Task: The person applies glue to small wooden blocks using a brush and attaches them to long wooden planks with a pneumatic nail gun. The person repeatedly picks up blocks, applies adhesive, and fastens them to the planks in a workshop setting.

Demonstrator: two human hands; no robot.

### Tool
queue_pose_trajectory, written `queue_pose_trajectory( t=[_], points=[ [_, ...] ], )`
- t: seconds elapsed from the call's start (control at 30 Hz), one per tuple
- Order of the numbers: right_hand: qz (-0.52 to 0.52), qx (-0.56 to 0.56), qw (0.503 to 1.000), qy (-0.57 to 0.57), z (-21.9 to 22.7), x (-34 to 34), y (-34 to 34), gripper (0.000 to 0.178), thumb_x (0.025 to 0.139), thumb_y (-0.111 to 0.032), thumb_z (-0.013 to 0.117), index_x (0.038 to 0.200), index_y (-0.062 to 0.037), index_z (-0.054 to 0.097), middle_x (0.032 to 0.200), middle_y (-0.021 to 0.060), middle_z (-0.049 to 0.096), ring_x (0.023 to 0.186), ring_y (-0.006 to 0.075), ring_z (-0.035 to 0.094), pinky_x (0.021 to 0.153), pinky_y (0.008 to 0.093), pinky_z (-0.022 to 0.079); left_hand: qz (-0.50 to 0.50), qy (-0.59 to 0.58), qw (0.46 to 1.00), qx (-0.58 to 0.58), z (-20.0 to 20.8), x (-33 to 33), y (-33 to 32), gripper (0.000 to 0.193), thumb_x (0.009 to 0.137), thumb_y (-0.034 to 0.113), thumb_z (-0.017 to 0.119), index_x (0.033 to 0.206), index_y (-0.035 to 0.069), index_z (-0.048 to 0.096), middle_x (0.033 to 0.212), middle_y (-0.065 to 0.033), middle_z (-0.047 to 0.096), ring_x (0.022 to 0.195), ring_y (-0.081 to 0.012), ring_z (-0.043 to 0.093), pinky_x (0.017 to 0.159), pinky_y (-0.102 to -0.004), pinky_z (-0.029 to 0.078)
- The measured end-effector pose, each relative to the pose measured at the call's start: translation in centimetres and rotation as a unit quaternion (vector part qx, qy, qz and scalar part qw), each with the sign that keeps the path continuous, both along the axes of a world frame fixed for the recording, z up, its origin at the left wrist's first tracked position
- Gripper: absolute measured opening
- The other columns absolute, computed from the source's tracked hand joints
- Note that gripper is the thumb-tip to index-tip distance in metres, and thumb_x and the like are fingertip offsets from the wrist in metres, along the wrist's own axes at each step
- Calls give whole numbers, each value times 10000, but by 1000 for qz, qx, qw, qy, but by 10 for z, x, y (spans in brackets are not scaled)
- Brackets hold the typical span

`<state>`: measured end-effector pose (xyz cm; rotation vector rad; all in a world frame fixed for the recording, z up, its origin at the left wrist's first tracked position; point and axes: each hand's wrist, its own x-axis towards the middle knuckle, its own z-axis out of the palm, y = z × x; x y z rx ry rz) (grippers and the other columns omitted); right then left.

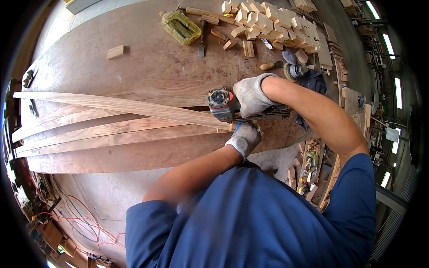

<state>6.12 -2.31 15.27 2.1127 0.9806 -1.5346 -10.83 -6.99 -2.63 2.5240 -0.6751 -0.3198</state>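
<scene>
My right hand [253,94], in a pale knit glove, is closed round the grip of a black-and-red nail gun [222,103]. The gun's lower end hides part of the joint under it. Just below, my gloved left hand [245,136] is at the right end of a long wooden strip [147,108], its fingers partly covered by the gun and closed at the strip's end. That strip runs slantwise to the far left, over several other wooden strips [103,140] on the workbench [134,71]. A small wood piece [223,131] shows beneath the strip's end.
Behind the gun lie a wooden-handled tool [270,66] and a sander [295,71]. Farther back stand a heap of wood blocks [272,24], a yellowish plastic jug [181,27], a hammer [203,38] and a single block [115,52]. Red hoses [96,223] trail over the floor at lower left.
</scene>
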Motion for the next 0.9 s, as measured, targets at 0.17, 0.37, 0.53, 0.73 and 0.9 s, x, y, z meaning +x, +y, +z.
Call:
queue_pose_trajectory(
  t=[0.17,0.37,0.53,0.73,0.9],
  points=[
    [3,-8,1000,1,1,-1,2,377,743,-247,757,979,44,801,958,268,779,914,365,778,819,444,607,47,-11,998,-48,-8,-3,-3,298,988,74,550,1209,-112,625,995,-281,743,877,-407,749,765,-505,590],
    [22,-15,1000,-12,0,-2,4,382,738,-248,756,972,50,803,967,281,774,918,381,775,822,450,606,30,-4,998,-46,-8,-3,-2,297,984,88,551,1200,-93,645,1017,-285,744,874,-418,740,800,-510,581],
    [-11,33,998,-54,13,-2,-4,359,729,-238,751,919,66,782,933,289,757,902,402,768,819,455,605,-40,-38,997,62,22,5,12,311,1004,135,541,1221,-54,661,1138,-258,724,1044,-394,692,901,-498,551],
    [-127,141,975,-113,43,-6,-44,292,760,-210,744,919,35,745,813,246,740,748,342,727,735,432,575,-18,13,997,75,8,10,9,326,1093,218,468,1279,22,650,1235,-212,700,1117,-364,664,957,-497,527],
    [-286,203,933,-73,62,-28,-113,288,781,-182,764,985,20,746,789,164,751,732,224,707,750,405,576,65,96,991,73,13,16,50,318,1096,212,455,1318,68,631,1277,-163,690,1165,-352,652,977,-486,537]
  ],
)
